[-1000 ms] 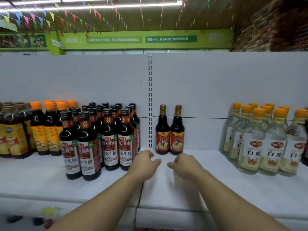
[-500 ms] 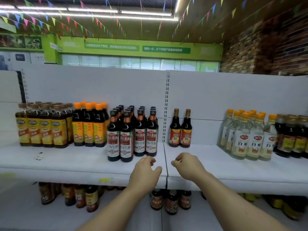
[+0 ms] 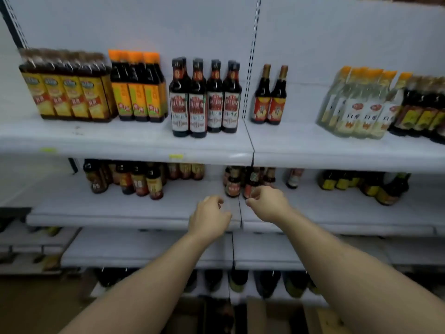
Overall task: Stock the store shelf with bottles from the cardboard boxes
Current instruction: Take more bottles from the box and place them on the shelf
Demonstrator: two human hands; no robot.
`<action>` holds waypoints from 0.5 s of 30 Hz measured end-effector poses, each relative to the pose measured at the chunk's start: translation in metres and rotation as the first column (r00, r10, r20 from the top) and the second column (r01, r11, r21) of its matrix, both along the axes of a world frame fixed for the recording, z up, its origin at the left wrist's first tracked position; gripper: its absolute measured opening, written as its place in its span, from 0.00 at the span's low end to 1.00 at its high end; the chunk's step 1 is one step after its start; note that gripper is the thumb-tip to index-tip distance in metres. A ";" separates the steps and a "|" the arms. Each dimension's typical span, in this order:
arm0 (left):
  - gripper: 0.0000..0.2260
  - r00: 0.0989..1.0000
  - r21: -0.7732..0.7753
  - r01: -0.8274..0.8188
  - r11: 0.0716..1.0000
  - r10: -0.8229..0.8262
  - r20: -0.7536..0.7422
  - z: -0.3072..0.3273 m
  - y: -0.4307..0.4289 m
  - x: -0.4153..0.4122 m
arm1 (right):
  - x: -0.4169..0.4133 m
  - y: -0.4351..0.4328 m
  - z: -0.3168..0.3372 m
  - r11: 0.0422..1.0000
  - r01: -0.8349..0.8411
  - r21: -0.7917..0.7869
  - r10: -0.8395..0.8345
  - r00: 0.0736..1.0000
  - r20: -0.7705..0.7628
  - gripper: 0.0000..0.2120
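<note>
Two dark bottles with red labels (image 3: 269, 95) stand side by side at the back of the upper white shelf (image 3: 313, 150), just right of the upright. My left hand (image 3: 209, 219) and my right hand (image 3: 267, 204) hang empty in front of the second shelf (image 3: 144, 213), fingers loosely curled, well below those two bottles. A cardboard box (image 3: 277, 317) with dark bottles (image 3: 221, 314) in it shows at the bottom edge, blurred, between my forearms.
Left of the upright stand white-labelled soy bottles (image 3: 204, 100), orange-capped bottles (image 3: 138, 88) and yellow-labelled ones (image 3: 66, 88). Clear vinegar bottles (image 3: 356, 104) stand at right. Small bottles (image 3: 232, 182) fill the second shelf behind my hands. Dark bottles (image 3: 267, 283) line the lowest shelf.
The view has dropped and pulled back from the upper shelf. Both empty hands have come away from the two red-labelled bottles and now sit lower, before the second shelf.
</note>
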State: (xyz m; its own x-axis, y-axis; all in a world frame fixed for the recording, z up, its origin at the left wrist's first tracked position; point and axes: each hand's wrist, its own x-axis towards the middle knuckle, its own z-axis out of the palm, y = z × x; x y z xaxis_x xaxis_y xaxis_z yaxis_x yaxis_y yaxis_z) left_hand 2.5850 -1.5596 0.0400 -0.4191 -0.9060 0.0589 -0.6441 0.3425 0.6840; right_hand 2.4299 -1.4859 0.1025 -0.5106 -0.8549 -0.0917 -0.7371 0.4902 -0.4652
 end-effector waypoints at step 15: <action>0.17 0.968 0.347 -0.030 0.937 -0.059 0.244 -0.200 0.059 -0.018 | -0.050 0.062 -0.234 0.933 -0.075 0.352 -0.021 0.965 0.263 0.19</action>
State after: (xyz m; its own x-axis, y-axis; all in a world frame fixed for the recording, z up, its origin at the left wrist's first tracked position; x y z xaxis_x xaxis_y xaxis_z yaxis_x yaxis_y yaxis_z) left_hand 2.5673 -1.5006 -0.1602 -0.3930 -0.8447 -0.3633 -0.8042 0.1242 0.5812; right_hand 2.3800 -1.4236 -0.1311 -0.4050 -0.7537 -0.5176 -0.6305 0.6402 -0.4389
